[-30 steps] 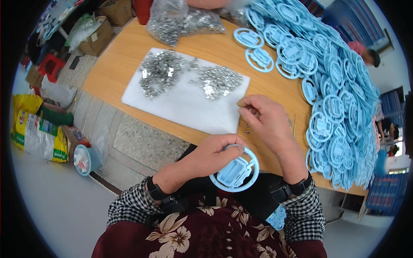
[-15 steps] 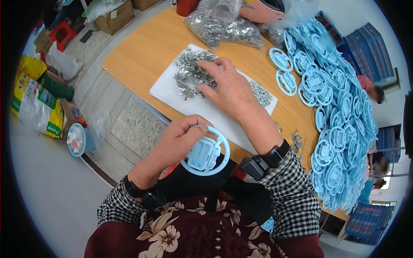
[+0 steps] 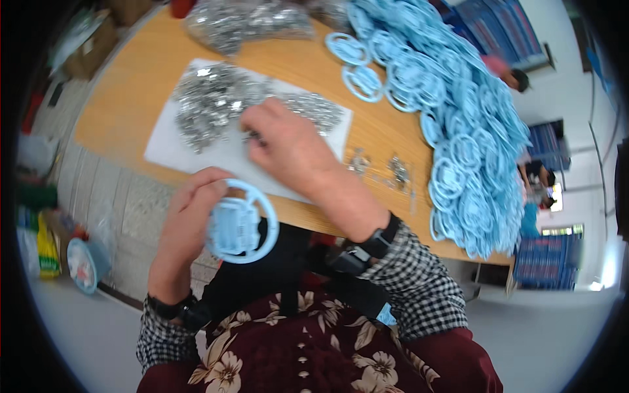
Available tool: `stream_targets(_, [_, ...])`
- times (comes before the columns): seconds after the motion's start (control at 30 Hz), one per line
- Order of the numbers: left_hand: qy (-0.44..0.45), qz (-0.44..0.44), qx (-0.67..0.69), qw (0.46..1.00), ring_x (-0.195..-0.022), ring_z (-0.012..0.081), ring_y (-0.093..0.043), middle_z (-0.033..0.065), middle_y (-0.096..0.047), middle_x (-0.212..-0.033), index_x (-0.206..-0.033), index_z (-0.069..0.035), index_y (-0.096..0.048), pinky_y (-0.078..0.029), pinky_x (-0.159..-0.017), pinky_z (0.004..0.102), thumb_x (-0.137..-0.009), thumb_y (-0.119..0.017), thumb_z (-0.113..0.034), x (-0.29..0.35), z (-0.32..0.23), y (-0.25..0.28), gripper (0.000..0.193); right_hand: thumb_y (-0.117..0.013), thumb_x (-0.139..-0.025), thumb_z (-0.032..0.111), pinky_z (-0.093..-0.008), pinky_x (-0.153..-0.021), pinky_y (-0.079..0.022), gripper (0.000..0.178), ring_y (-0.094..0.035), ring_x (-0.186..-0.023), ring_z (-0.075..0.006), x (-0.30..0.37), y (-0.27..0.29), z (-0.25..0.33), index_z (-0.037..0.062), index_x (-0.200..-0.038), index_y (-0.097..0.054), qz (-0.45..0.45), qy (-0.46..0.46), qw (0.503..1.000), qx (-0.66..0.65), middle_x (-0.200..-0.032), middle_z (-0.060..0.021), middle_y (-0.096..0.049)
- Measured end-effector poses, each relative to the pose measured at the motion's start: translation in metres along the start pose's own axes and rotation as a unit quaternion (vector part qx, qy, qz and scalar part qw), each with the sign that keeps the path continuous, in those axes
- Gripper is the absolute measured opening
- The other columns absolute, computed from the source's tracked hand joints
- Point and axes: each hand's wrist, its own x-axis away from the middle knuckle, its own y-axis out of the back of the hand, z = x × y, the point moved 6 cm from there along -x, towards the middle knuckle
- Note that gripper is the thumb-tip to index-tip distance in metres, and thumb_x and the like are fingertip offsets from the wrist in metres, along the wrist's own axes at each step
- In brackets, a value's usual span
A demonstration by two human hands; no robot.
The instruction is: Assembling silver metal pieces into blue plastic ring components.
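Observation:
My left hand point(image 3: 191, 213) pinches the upper rim of a light blue plastic ring-shaped piece point(image 3: 267, 239), which has a boxy middle part and hangs in front of the table's near edge. Over the white mat point(image 3: 162, 145), my right hand point(image 3: 288, 147) has its fingers curled together at the edge of a heap of small shiny metal pieces point(image 3: 202, 111). Something dark shows between thumb and fingers, too blurred to name. Behind that hand, a smaller spread of metal bits point(image 3: 320, 110) lies on the mat's right part.
A large pile of similar blue rings point(image 3: 458, 150) covers the right side of the wooden table point(image 3: 114, 108). Clear bags of metal pieces point(image 3: 242, 25) lie at the back. Loose bits point(image 3: 398, 169) sit right of the mat. A blue bucket point(image 3: 99, 262) stands on the floor at left.
My right hand has drawn its fingers together and moved off the metal heap toward the mat's middle. The left hand still holds the blue ring. The whole view has shifted.

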Motion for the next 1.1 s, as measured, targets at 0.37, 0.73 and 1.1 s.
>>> stream_targets(0.37, [0.002, -0.007, 0.030, 1.000, -0.069, 0.0074, -0.064, 0.0037, -0.069, -0.085, -0.104, -0.002, -0.063, -0.051, -0.063, 0.0222, -0.098, -0.051, -0.014, 0.007, -0.003, -0.018, 0.019, -0.069, -0.081, 0.009, -0.0342, -0.067, -0.053, 0.022, -0.064, -0.074, -0.0223, 0.019, 0.013, -0.019, 0.0060, -0.102, -0.062, -0.070, -0.047, 0.987, -0.136, -0.083, -0.0098, -0.063])
stream_targets(0.73, [0.073, 0.091, -0.007, 0.993, -0.077, 0.0047, -0.061, 0.0010, -0.068, -0.087, -0.099, -0.001, -0.066, -0.049, -0.070, 0.0219, -0.098, -0.053, -0.012, 0.023, 0.017, -0.074, 0.017, -0.072, -0.088, 0.009, -0.0214, -0.056, -0.046, 0.016, -0.055, -0.066, -0.0062, 0.146, 0.132, -0.136, 0.0064, -0.101, -0.062, -0.130, -0.280, 0.864, -0.398, -0.083, 0.0002, -0.062])
stream_targets(1.1, [0.098, 0.162, -0.042, 0.981, -0.073, 0.0030, -0.061, -0.0013, -0.068, -0.085, -0.101, -0.001, -0.066, -0.049, -0.065, 0.0206, -0.100, -0.053, -0.013, 0.022, 0.030, -0.123, 0.017, -0.074, -0.089, 0.007, -0.0221, -0.066, -0.049, 0.022, -0.058, -0.073, -0.0058, 0.198, 0.150, -0.172, 0.0010, -0.109, -0.069, -0.058, -0.315, 0.947, 0.018, -0.084, 0.0010, -0.066])
